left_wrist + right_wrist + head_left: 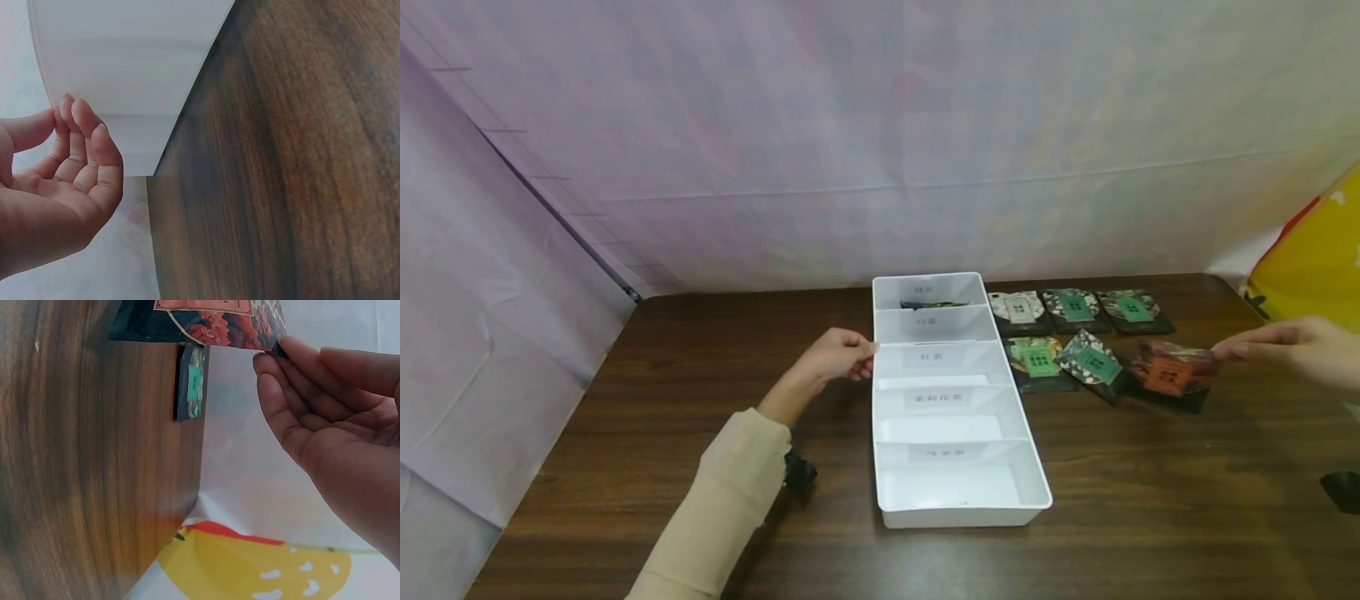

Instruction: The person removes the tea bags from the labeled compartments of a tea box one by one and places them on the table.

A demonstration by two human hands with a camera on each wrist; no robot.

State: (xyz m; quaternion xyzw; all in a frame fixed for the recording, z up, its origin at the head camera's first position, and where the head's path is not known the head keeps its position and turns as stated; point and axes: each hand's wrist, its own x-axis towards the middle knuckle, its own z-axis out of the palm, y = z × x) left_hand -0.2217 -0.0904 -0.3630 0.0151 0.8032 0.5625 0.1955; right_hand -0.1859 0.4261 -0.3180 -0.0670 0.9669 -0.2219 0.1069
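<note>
A white divided tray [966,517] with five labelled compartments stands mid-table. My left hand [842,356] pinches its left rim between thumb and fingertips, which the left wrist view shows beside the tray's outer wall [137,75]. To the right of the tray, my right hand [1296,346] pinches one corner of a flat sachet [1172,375] with an orange-red label. In the right wrist view that sachet [209,325] shows red flowers and hangs above the table. A dark packet [934,304] lies in the tray's farthest compartment, mostly hidden by the divider.
Several sachets lie in two rows right of the tray, among them a white-labelled one [1018,310], a green-labelled one [1037,362] and a tilted one [1093,365]. A pale curtain [850,167] hangs behind the brown table [700,333]. Yellow cloth [1311,258] shows at the far right.
</note>
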